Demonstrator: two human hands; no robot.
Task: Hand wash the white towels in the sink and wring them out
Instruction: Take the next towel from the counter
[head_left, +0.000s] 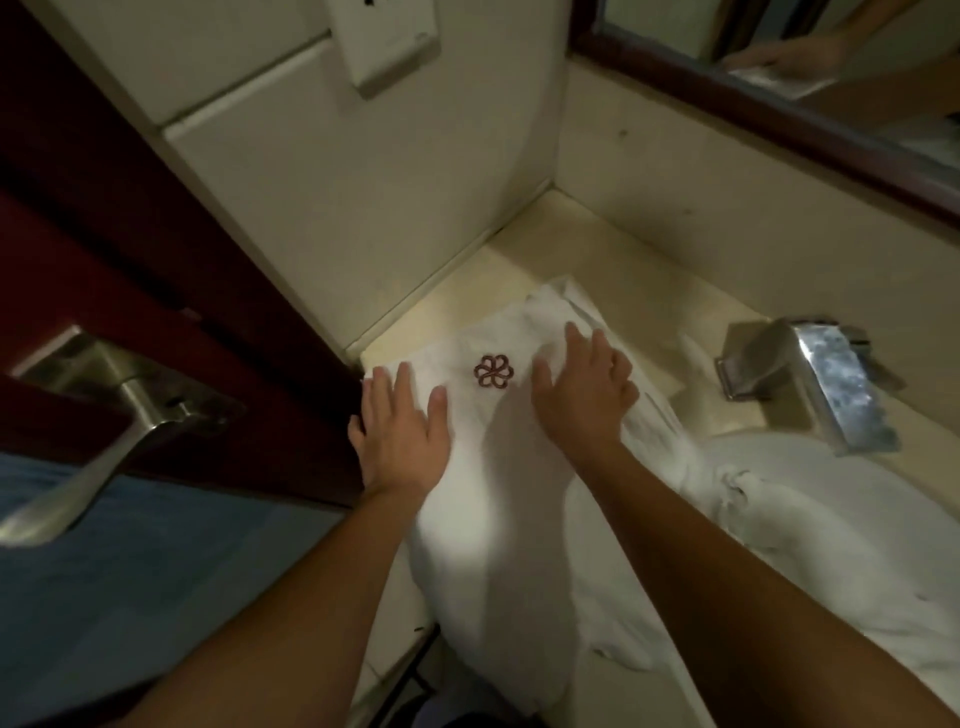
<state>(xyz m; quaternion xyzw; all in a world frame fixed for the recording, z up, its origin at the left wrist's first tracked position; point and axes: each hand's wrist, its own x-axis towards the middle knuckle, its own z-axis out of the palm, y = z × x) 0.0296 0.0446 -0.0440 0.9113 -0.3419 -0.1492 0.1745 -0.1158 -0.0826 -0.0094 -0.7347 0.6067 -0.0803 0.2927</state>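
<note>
both hands, left hand (402, 436) and right hand (582, 387), press flat with fingers spread on the white towel (488, 467) at the countertop's (597, 249) left edge, gripping nothing; the faucet (810, 379) stands near.

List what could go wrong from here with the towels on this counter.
1. The flat towel under the left hand and right hand hangs over the counter's front edge; it may slide to the floor once released.
2. A second towel is bunched in the sink below the faucet; it could block the drain, which is hidden.
3. The door stands right beside the left hand and might catch the cloth.
</note>
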